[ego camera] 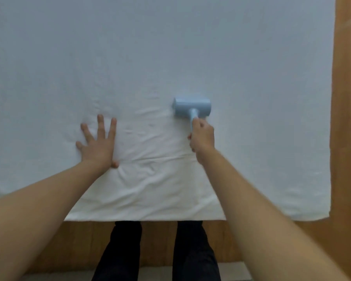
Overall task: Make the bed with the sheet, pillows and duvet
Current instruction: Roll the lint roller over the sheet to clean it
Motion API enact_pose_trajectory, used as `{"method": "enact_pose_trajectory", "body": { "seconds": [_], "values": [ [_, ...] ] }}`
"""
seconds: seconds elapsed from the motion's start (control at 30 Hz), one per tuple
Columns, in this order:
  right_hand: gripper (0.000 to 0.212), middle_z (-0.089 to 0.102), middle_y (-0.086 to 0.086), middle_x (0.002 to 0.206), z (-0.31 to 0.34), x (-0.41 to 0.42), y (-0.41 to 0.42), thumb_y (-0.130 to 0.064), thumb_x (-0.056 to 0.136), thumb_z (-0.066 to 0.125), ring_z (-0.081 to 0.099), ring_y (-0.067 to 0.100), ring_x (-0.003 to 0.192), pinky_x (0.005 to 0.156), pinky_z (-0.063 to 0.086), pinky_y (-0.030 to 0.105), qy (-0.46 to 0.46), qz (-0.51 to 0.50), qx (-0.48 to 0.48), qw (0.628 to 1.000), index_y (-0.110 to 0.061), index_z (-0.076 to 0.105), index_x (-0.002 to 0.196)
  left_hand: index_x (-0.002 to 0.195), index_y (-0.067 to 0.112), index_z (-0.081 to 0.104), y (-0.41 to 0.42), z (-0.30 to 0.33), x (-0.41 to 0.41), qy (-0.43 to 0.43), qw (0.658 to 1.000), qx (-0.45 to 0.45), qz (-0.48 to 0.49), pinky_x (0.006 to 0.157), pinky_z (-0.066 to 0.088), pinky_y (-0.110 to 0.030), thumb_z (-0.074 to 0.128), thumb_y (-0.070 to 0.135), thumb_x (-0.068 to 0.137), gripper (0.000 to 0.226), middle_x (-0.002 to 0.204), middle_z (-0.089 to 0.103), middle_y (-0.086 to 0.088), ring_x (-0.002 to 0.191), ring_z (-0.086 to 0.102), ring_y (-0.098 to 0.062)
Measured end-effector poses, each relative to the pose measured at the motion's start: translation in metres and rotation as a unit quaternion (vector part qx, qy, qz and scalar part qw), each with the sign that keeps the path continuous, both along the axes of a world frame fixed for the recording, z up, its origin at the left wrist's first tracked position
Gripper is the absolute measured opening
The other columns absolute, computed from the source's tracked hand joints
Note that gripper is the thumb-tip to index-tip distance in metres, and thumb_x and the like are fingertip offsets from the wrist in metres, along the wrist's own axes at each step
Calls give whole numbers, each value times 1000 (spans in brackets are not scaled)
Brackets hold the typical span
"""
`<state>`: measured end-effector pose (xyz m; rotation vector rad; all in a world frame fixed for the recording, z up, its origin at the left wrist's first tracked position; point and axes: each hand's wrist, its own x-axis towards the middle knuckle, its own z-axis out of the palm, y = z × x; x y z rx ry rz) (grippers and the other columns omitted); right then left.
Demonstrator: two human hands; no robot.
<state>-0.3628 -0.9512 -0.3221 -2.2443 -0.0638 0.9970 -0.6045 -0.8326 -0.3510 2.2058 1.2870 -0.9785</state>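
Observation:
A white sheet (170, 57) covers the whole bed, smooth farther out and creased near the front edge between my arms. My left hand (98, 141) presses flat on the sheet with fingers spread. My right hand (202, 136) grips the handle of a light blue lint roller (192, 108), whose head lies on the sheet just beyond my knuckles. No pillows or duvet are in view.
A wooden bed frame (346, 118) runs along the right side and below the front edge of the mattress. My legs in dark trousers (156, 254) stand against the front board, on a pale floor.

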Motion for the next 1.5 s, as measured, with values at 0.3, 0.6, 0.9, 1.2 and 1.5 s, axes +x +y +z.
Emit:
{"method": "enact_pose_trajectory", "body": {
  "seconds": [0.3, 0.6, 0.9, 1.2, 1.5],
  "values": [
    [24, 51, -10, 64, 35, -116, -176, -36, 104, 41, 49, 5, 58, 54, 38, 16, 60, 1, -64, 996, -26, 62, 97, 146, 32, -35, -6, -2, 13, 22, 999, 19, 16, 104, 25, -75, 90, 35, 65, 149, 151, -46, -2, 142, -19, -55],
    [34, 49, -5, 54, 71, -60, -182, -35, 100, 46, 47, 8, 52, 51, 35, 21, 138, 15, -47, 989, -29, 60, 70, 151, 28, -27, -16, 15, 54, 65, 995, 26, 65, 109, 29, -66, 75, 26, 84, 122, 157, -37, 0, 147, -4, -51],
    [33, 48, 1, 58, 72, 109, -50, -32, 99, 44, 38, 9, 46, 51, 30, 28, 31, -6, 76, 997, -17, 45, 69, 150, 40, -26, 10, 36, 243, -62, 998, -12, 12, 112, 18, -70, 84, 46, 72, 135, 156, -39, 3, 147, -17, -44],
    [38, 46, 2, 64, 71, 214, 48, -39, 98, 45, 41, 16, 56, 54, 31, 31, 24, 58, 107, 992, -5, 55, 85, 145, 36, -37, 63, 5, 299, -6, 999, -5, 46, 109, 12, -75, 90, 50, 60, 153, 146, -52, -2, 139, -20, -60],
    [35, 54, 4, 70, -5, 272, 221, -41, 98, 43, 56, 23, 69, 62, 41, 34, -15, 3, 125, 992, -22, 46, 69, 137, 22, -47, 74, -30, 306, 19, 998, 17, 58, 106, 12, -78, 90, 53, 54, 164, 139, -56, -19, 132, -18, -70]
  ]
}}
